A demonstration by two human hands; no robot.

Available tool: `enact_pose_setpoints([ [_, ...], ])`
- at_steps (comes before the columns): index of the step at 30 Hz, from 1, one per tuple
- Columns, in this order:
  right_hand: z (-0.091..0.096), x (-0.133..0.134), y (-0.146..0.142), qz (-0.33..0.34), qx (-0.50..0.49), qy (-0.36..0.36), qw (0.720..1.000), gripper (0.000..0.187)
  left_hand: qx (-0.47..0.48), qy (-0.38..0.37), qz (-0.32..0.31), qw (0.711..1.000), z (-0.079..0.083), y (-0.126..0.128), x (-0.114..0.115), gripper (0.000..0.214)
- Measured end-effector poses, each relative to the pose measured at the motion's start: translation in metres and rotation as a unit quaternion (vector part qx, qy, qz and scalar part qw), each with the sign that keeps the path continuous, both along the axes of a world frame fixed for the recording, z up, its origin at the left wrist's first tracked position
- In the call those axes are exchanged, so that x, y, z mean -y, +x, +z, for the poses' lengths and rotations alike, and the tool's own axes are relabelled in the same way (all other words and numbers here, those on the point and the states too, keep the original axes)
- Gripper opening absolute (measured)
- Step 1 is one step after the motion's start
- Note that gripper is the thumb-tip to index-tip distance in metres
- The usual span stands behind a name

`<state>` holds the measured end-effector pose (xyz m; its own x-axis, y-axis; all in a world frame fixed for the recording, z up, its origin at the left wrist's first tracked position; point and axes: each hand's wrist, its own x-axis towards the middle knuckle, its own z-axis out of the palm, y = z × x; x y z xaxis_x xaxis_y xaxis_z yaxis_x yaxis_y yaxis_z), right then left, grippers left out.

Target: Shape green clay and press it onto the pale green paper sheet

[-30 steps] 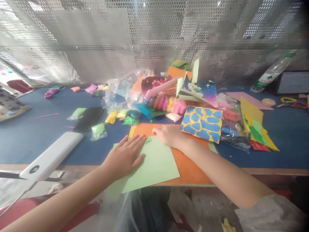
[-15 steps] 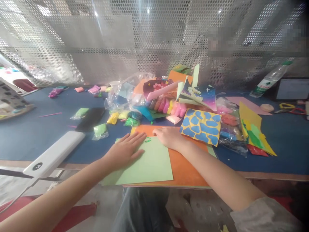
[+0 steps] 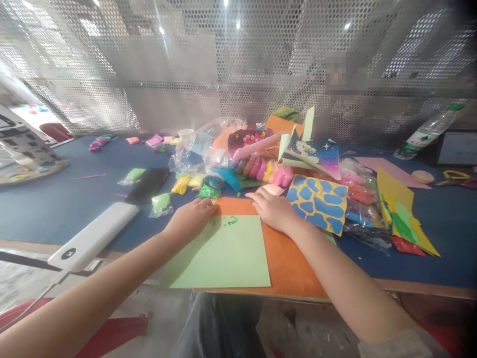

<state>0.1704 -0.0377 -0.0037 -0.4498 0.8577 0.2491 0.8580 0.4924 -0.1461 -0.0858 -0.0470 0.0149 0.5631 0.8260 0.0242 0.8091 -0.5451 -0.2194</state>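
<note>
Both of my hands are at the far edge of a stack of coloured paper. On top lies a light green sheet (image 3: 219, 258) with a small smear of green (image 3: 231, 221) near its top edge. Beneath it, an orange sheet (image 3: 290, 263) shows at the top and right. My left hand (image 3: 192, 215) is bent over the stack's far left corner, its fingers together at the orange edge. My right hand (image 3: 274, 208) has its fingers curled at the orange sheet's far edge, just beyond the green sheet's corner. The undersides of both hands are hidden.
A yellow card with blue patches (image 3: 316, 201) lies beside my right wrist. Behind are bagged coloured clay (image 3: 264, 169) and crumpled plastic. A white power bank (image 3: 95, 233) with a cable overhangs the front edge at left. A water bottle (image 3: 425, 134) stands tilted at right.
My left hand has moved from lying flat on the green sheet to the far left corner, its fingers now drawn together. My right hand stays near the far edge. The view has shifted slightly.
</note>
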Motion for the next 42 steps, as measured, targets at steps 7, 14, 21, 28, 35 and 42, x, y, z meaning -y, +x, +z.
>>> enact_pose_setpoints([
  [7,0.011,0.005,0.004,0.022,-0.031,-0.068,0.997,0.035,-0.015,-0.003,-0.101,0.995,0.004,-0.003,-0.016,0.039],
  [14,0.008,0.012,-0.018,0.126,-0.045,-0.073,0.988,0.033,0.085,0.022,-0.170,0.981,0.012,-0.021,0.023,0.037],
  [21,-0.002,0.022,-0.045,0.173,0.000,-0.020,0.985,0.026,0.077,-0.086,-0.184,0.976,-0.011,-0.012,0.102,0.063],
  [28,-0.010,0.020,-0.043,0.094,-0.114,-0.042,0.988,0.022,0.094,-0.090,-0.176,0.976,-0.021,-0.010,0.098,0.061],
  [35,0.000,0.007,-0.029,0.066,-0.110,-0.063,0.990,0.028,0.091,-0.093,-0.200,0.971,-0.013,-0.004,0.102,0.047],
  [42,0.022,0.007,-0.035,0.162,-0.054,-0.099,0.980,0.019,0.093,-0.122,-0.272,0.950,-0.014,0.009,0.102,0.056],
])
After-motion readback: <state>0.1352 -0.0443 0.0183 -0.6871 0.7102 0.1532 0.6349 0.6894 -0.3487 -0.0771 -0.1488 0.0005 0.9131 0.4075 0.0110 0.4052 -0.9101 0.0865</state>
